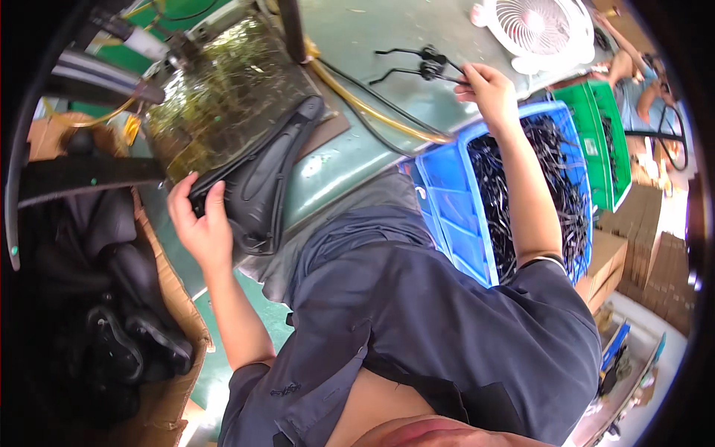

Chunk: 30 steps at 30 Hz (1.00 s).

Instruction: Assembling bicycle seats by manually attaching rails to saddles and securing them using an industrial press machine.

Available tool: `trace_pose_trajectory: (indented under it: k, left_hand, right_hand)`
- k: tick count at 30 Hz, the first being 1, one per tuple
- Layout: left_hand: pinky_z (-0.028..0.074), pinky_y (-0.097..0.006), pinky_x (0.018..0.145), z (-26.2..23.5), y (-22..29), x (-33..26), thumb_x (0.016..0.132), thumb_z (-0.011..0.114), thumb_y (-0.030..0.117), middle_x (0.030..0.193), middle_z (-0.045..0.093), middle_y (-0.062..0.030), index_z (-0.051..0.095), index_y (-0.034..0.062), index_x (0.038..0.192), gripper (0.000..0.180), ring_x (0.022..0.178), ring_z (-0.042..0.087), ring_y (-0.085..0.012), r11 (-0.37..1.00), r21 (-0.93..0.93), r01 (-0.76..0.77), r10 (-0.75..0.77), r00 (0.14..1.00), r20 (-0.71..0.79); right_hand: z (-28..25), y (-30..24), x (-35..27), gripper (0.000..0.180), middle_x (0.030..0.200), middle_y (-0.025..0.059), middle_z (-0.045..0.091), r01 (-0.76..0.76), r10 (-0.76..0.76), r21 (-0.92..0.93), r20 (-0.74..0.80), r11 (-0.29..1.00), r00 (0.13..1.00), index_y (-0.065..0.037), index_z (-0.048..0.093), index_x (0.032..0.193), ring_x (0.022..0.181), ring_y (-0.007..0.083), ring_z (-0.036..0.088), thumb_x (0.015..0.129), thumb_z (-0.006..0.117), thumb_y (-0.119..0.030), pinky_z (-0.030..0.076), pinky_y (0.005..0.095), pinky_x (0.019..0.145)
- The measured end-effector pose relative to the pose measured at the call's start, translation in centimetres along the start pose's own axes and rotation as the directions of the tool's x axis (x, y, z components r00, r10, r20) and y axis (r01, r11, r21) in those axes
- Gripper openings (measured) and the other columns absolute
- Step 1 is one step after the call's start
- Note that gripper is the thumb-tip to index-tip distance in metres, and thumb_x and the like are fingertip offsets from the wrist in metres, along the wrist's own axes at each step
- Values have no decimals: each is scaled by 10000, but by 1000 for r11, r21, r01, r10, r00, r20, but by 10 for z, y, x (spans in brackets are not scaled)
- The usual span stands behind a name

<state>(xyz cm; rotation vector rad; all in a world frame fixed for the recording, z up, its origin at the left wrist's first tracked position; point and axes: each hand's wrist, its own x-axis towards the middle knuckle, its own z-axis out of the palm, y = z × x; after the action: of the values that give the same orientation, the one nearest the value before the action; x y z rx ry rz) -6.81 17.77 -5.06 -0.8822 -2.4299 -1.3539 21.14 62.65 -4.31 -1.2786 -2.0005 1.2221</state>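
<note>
Both my forearms are bare, and my arms spread to either side of my torso (439,298). My left forearm (240,316) slants forward and outward. My left hand (199,227) grips with the thumb (215,200) raised on the inner side and the fingers curved opposite it, a gap showing between them. My right arm reaches farther forward, the right forearm (533,197) leaning slightly inward from elbow to wrist. My right hand (491,93) is closed in a pinch, its fingertips drawn together and pointing to my left. My two hands are well apart.
</note>
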Motion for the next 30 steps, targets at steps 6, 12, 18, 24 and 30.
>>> trace_pose_trajectory:
  k: [6, 12, 18, 24, 30]
  left_hand:
    - [479, -352, 1074, -7, -14, -18, 983, 772, 82, 1286, 685, -126, 687, -4, 1282, 322, 1195, 640, -248, 987, -137, 85, -89, 996, -29]
    - [505, -331, 1031, 15, -10, -7, 964, 794, 70, 1208, 722, -109, 725, -5, 1214, 270, 1128, 672, -215, 949, -309, 65, -81, 996, -39]
    - [507, -303, 1012, 26, -1, -21, 1180, 456, 181, 1195, 770, -106, 730, -35, 1196, 350, 1104, 673, -157, 902, -404, 149, -192, 979, -67]
    - [521, -291, 1003, 33, 0, -24, 1189, 451, 206, 1191, 771, -128, 717, -54, 1196, 372, 1074, 674, -143, 901, -403, 158, -216, 971, -102]
    - [526, -285, 973, 35, 0, -25, 1162, 517, 156, 1132, 786, -92, 738, -37, 1163, 293, 1048, 686, -139, 896, -421, 141, -216, 967, -135]
  right_hand:
    - [40, -45, 5, 887, 1559, 222, 523, 667, -502, -398, 446, 630, 741, -92, 461, 1613, 1312, 441, 610, 902, 833, -472, 496, 456, 1124]
    - [69, -42, 15, 512, 1015, 133, 679, 672, -613, -292, 275, 681, 741, -27, 725, 1306, 891, 269, 668, 860, 855, -242, 564, 365, 827]
    - [129, -143, -93, 590, 963, 87, 648, 875, -833, 260, 499, 408, 240, -66, 756, 1284, 759, 248, 642, 755, 926, -263, 544, 360, 672]
    - [181, -124, -130, 627, 967, 65, 631, 887, -844, 275, 498, 370, 198, -76, 770, 1243, 715, 241, 666, 686, 943, -303, 552, 362, 618]
    - [183, -125, -135, 635, 966, 57, 622, 896, -843, 258, 501, 361, 195, -76, 769, 1244, 715, 239, 669, 675, 939, -302, 553, 361, 615]
